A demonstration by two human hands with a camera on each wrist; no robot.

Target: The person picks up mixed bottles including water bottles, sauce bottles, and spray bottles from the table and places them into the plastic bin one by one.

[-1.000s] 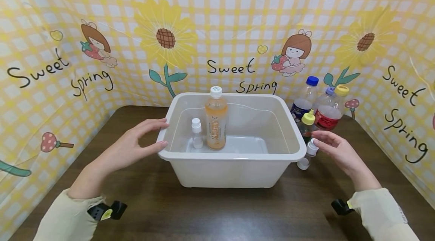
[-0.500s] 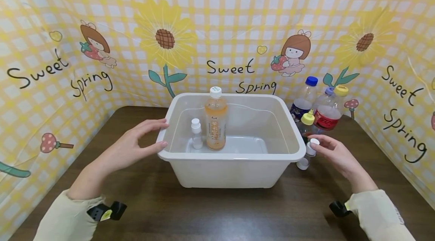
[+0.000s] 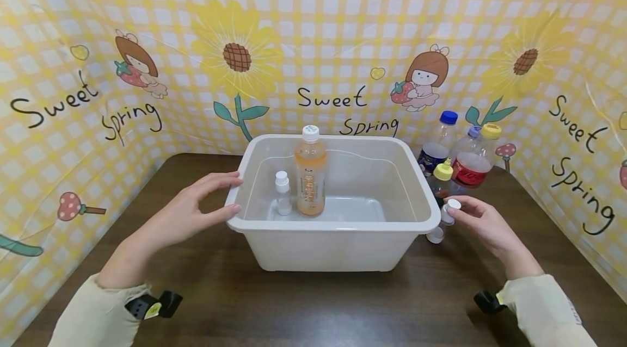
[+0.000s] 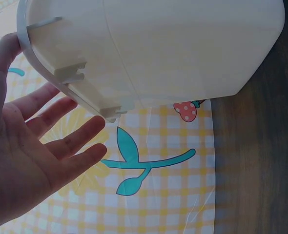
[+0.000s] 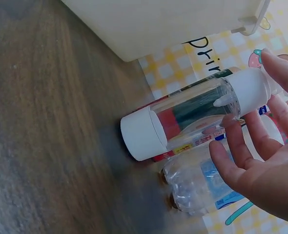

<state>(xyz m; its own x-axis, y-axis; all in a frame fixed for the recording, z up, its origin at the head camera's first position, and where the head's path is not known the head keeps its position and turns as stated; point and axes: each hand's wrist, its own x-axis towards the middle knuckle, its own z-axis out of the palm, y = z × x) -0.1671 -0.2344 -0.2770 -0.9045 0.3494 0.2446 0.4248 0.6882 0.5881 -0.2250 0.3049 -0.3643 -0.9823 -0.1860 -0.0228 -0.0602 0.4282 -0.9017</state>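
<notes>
A beige plastic tub [image 3: 338,249] stands on the table. My left hand [image 3: 188,214] touches its left rim with thumb and fingertips, the other fingers spread loosely in the left wrist view. Inside the tub, an orange drink bottle [image 3: 311,178] stands upright beside a small clear bottle with a white cap [image 3: 282,194]. Right of the tub, my right hand [image 3: 490,230] pinches the white top of another small clear bottle [image 5: 193,109], which has a white base. In the right wrist view, thumb and fingers are at its cap. Whether its base touches the table cannot be told.
Behind my right hand stand a yellow-nozzled squeeze bottle [image 3: 443,173], a blue-capped bottle [image 3: 436,151] and a red-labelled, yellow-capped bottle [image 3: 472,167]; another bottle with a blue-violet cap [image 3: 474,131] is partly hidden. A yellow checked cloth [image 3: 313,37] hangs behind the dark wooden table [image 3: 294,309].
My right hand has shifted slightly left and down, its thumb and fingers settling round the small bottle's cap. My left hand stays on the tub's rim.
</notes>
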